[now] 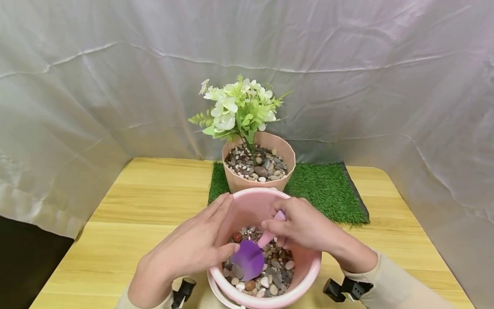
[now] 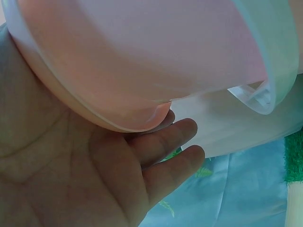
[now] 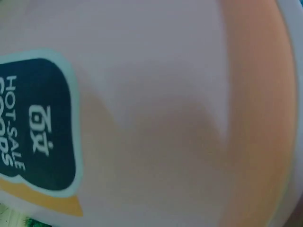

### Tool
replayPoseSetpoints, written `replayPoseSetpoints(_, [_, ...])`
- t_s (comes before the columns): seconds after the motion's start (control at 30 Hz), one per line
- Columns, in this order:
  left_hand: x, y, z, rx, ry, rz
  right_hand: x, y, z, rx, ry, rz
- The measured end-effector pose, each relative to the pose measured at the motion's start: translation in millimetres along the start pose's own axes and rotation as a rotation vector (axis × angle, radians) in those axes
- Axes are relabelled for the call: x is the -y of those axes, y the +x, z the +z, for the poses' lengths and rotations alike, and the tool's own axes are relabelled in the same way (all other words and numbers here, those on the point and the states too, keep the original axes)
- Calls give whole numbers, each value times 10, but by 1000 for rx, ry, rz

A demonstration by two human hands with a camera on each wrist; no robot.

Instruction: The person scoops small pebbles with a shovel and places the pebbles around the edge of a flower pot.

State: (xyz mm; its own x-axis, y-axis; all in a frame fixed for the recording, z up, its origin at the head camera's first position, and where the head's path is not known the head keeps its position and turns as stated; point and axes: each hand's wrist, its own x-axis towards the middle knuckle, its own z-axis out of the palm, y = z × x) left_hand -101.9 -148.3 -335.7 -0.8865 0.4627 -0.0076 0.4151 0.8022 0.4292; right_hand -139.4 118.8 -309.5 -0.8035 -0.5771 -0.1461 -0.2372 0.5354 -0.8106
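Note:
A pink bucket [image 1: 306,274] with a pale rim holds a layer of mixed pebbles [image 1: 274,279]. My right hand [image 1: 299,223] grips the pink handle of a small toy shovel [image 1: 248,259], reaching in over the bucket's right side. Its purple blade lies tilted among the pebbles. Along the left rim rests my left hand [image 1: 193,240], fingers straight along the outside and thumb over the edge near the blade. In the left wrist view, the left fingers [image 2: 163,142] extend past the bucket's rim. The right wrist view is filled by the bucket's outer wall [image 3: 156,94] and its dark label [image 3: 42,127].
Just behind the bucket, a peach flowerpot [image 1: 258,185] contains pebbles and a stand of white flowers with green leaves [image 1: 243,107]. Under the pot lies a green turf mat [image 1: 324,189]. Everything stands on a wooden table [image 1: 154,189], with grey cloth [image 1: 347,86] hanging behind and beside it.

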Motion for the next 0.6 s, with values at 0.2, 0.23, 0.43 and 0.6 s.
replayPoseSetpoints(0.2, [10, -5, 0, -2, -1, 8, -8, -5, -56, 26, 51, 18])
replayPoseSetpoints(0.23, [12, -6, -1, -2, 1, 9, -8, -6, -68, 29, 60, 21])
replayPoseSetpoints(0.43, [15, -4, -3, 15, -4, -7, -17, -23, -153, 43, 135, 55])
replayPoseSetpoints(0.6, [15, -2, 0, 17, 3, -9, -57, -36, -238, -4, 190, 81])
